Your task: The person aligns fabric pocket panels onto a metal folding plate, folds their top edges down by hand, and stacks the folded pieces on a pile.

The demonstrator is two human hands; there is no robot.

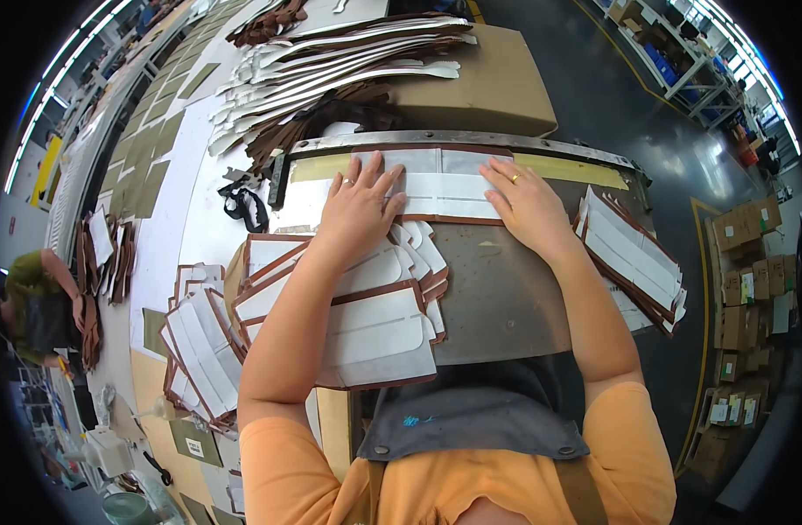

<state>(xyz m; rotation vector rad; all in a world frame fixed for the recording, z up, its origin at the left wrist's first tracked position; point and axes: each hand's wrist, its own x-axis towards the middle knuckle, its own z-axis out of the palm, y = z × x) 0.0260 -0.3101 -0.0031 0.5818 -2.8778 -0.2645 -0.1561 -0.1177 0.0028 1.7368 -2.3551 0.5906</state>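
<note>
A white panel with brown edges [444, 188] lies flat across the back of a grey metal work plate [501, 297]. My left hand [357, 206] rests on its left end with the fingers spread. On its right end lies my right hand [532, 206], fingers stretched out, with a ring on one of them. Neither hand grips anything. Just beyond the panel runs a long metal bar [401, 140] with a yellowish strip [580, 171] along it. Loose piles of similar brown-edged white panels [374, 337] lie partly under my left forearm.
Another panel pile [633, 254] sits at the plate's right edge, and more panels [199, 350] lie at left. Behind the bar are long brown-and-white strips [331, 74] and a cardboard box [479, 83]. A co-worker [42, 297] stands at far left. Cartons [746, 306] line the right side.
</note>
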